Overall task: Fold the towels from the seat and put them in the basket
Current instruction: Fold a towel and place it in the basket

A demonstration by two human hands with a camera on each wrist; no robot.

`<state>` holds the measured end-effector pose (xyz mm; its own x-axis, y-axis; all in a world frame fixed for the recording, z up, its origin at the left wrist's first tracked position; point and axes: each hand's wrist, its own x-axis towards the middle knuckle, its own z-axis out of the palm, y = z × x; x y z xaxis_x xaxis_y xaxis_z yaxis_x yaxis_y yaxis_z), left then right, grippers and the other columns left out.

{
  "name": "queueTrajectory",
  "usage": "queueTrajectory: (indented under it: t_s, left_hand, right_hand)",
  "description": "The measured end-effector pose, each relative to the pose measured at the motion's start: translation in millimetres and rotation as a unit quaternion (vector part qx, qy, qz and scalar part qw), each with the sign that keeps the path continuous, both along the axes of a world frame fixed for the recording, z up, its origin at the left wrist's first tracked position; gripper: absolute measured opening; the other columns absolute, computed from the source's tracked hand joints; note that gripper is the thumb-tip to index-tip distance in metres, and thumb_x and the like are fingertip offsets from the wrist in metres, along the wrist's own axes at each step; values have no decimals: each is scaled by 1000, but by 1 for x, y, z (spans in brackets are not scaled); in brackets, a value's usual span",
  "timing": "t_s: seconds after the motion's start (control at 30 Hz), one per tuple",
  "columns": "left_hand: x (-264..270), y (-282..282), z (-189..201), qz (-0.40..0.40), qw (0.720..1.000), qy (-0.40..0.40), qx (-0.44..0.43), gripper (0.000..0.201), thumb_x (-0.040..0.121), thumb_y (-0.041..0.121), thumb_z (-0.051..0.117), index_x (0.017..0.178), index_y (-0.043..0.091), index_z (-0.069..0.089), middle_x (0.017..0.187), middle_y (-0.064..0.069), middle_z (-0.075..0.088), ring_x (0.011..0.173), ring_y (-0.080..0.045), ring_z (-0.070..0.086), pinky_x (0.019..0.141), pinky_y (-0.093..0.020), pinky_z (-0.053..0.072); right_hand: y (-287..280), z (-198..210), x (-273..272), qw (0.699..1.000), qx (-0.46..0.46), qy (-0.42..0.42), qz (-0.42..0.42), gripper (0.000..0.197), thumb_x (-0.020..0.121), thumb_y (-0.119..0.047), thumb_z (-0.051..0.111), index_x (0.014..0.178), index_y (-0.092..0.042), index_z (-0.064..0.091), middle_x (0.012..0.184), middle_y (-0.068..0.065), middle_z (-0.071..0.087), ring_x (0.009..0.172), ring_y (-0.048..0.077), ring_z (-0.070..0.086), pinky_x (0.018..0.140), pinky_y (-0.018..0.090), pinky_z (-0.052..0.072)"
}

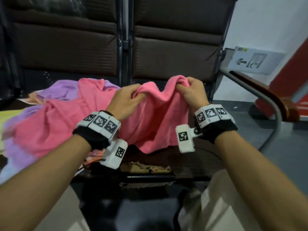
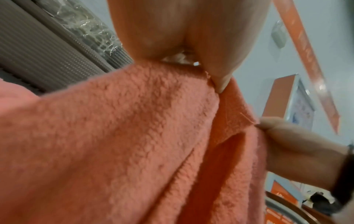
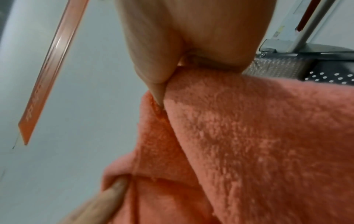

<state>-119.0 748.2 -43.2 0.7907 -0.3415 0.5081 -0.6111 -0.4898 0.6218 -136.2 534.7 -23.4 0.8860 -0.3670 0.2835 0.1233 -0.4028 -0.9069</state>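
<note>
Above the dark seat [image 1: 188, 162], gripping the pink towel [image 1: 155, 114] along its upper edge with both hands. Left hand [image 1: 124, 101] bunching the cloth, fingers [image 1: 139, 95] curled tight over a gathered fold. Right hand [image 1: 193, 93] doing likewise a little farther right, fingers curled and pinching a raised hump of fabric. Sagging between the two hands, then hanging down toward the seat's front edge, lower hem resting near the worn padding there. Spreading to the left across the neighbouring seat, a heap of further towels: another pink one [image 1: 55, 124], a purple towel [image 1: 65, 90] lying behind and beneath it, a pale yellow strip [image 1: 7, 117] at the far left edge.

From the left wrist view, showing the thumb [image 2: 222, 71] pressing into the fleecy pink towel [image 2: 114, 136] at a hemmed edge, with the right hand [image 2: 298, 151] reaching in from the side and touching the same hem. From the right wrist view, showing a fingertip [image 3: 157, 91] clamping a fold of the pink towel [image 3: 258, 144], another fingertip [image 3: 113, 191] touching the cloth lower down.

Standing behind, the padded brown backrests [image 1: 175, 52]; curving at the right, a metal and wood armrest [image 1: 266, 97]. Basket not appearing in any view.
</note>
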Motion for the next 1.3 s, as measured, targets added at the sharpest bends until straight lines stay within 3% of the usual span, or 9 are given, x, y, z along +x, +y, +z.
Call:
queueTrajectory:
  t_s: [0.1,0.2,0.33,0.43,0.67,0.77,0.97,1.13,1.3]
  left_hand:
    - [17,-4,-5,27,998,41,28,17,90,12,54,75,3,54,71,-10,50,71,-19,45,68,-32,33]
    - [30,-5,-21,41,994,95,37,7,87,12,60,83,9,55,81,-12,58,78,-24,52,81,-37,42]
    - [37,1,-54,-15,977,198,79,35,76,10,74,108,9,59,82,-3,57,70,-14,52,77,-32,45]
    - [38,7,-78,-55,959,260,101,46,72,3,77,115,5,60,85,-3,60,78,-21,56,84,-35,46]
    - [66,-12,-86,-113,945,165,257,32,82,-9,48,105,1,68,105,-13,69,100,-25,62,89,-32,45]
    - [74,-20,-86,-69,955,138,254,24,86,-3,47,101,1,64,104,-14,67,100,-27,60,85,-31,41]
    - [82,-3,-82,8,970,115,212,24,93,18,52,69,12,54,88,-19,65,91,-36,59,74,-34,37]
    - [80,-1,-62,-27,992,102,71,9,84,1,60,80,2,69,88,-16,69,89,-25,62,70,-21,36]
    - [65,-8,-40,-106,988,103,-53,23,78,-10,58,90,7,69,86,-4,66,72,7,55,73,-10,44]
  right_hand:
    - [0,-3,1,994,92,9,66,18,80,4,66,80,-12,58,67,0,57,51,-2,52,54,14,44]
    - [-5,-20,4,966,129,111,193,44,82,6,64,122,-5,50,89,6,60,71,9,59,63,20,46]
    - [-14,-60,21,918,-140,250,275,59,86,-2,63,139,-4,37,121,15,60,98,18,57,81,26,46]
    - [-29,-85,29,829,-391,304,259,53,86,-21,65,135,-12,45,120,3,65,108,18,59,90,24,42]
    - [-60,-134,35,775,-474,371,190,48,92,-25,54,137,-13,45,136,12,53,123,27,51,101,33,41]
    - [-56,-144,39,777,-470,370,196,55,90,-24,57,141,-13,40,139,12,48,126,27,47,105,33,38]
    - [-43,-138,41,785,-495,330,173,19,84,-27,59,99,-22,70,103,7,70,94,24,64,77,26,47]
    - [-27,-79,45,910,-353,162,148,23,86,-34,65,70,-17,63,72,-1,65,70,12,57,65,25,41]
    - [2,-49,34,963,-246,29,108,14,88,-27,64,96,-17,68,81,-10,64,80,4,59,74,21,42]
